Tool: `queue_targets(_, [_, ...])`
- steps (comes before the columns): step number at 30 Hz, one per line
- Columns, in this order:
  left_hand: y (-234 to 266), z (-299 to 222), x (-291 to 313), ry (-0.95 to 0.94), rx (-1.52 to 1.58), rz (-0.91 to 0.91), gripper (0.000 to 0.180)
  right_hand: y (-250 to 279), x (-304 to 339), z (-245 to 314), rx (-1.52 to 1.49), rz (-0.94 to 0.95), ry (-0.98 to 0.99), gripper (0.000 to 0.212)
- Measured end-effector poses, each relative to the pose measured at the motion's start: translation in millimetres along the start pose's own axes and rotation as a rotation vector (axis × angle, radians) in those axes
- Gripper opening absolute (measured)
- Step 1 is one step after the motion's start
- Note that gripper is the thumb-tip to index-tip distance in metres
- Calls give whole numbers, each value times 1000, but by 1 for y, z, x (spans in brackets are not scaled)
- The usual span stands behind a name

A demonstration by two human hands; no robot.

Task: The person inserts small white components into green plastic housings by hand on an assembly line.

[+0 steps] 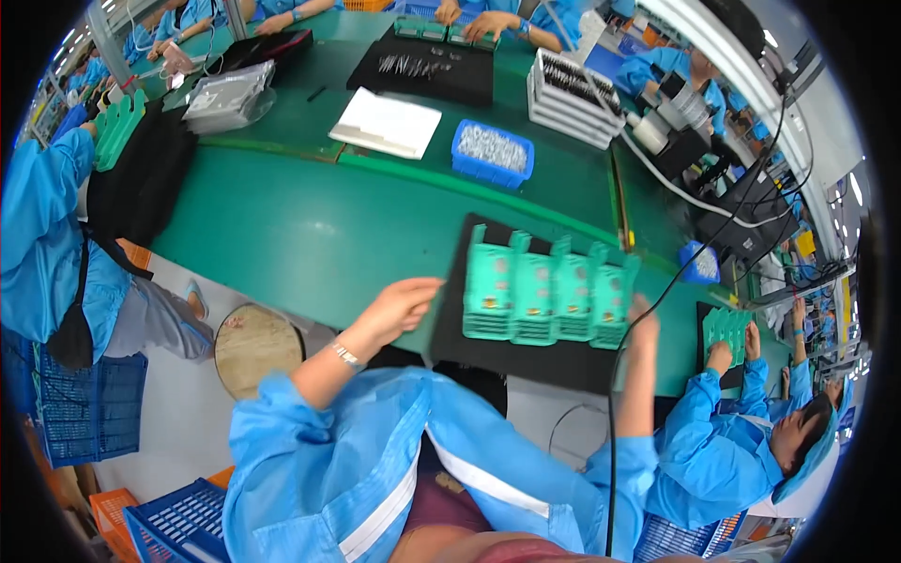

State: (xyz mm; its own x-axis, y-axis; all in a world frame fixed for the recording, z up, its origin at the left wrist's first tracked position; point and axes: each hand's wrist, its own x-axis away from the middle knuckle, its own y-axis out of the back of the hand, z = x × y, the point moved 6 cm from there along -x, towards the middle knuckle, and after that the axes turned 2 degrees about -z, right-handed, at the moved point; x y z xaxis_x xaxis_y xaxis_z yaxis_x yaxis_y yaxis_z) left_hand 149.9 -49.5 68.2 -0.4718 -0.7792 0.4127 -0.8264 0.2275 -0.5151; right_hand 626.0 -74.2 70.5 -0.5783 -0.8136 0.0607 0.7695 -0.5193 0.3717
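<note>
A stack of green plastic trays (535, 291) lies on a black mat (544, 358) at the table's near edge. Its top is split into several side-by-side panels, with small round marks and tiny metallic parts on them. My left hand (399, 310) has its fingers pinched together at the mat's left edge, and seems to grip it. On the other side, my right hand (644, 324) is against the right end of the trays and mat. Motion smears its fingers, and a black cable crosses in front of that arm.
Across the green table (300, 216) stand a blue bin (493, 155) of small clear parts, a white sheet (385, 122) and stacked white trays (572, 98). A black cable (699, 249) hangs at the right. Co-workers sit left, right and opposite. A round stool (258, 349) stands lower left.
</note>
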Motion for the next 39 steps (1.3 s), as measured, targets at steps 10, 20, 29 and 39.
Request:
queue_targets(10, [-18, 9, -49, -48, 31, -2, 23, 104, -67, 46, 583, -400, 339, 36])
queue_targets(20, [-2, 4, -70, -145, 149, 60, 19, -235, -2, 179, 227, 227, 766, 21])
queue_targets(29, [5, -16, -70, -187, 208, 101, 19, -340, -60, 230, 717, 14, 797, 29])
queue_targets(39, [14, -34, -18, -172, 455, 148, 17, -331, -19, 270, 701, 28, 944, 16])
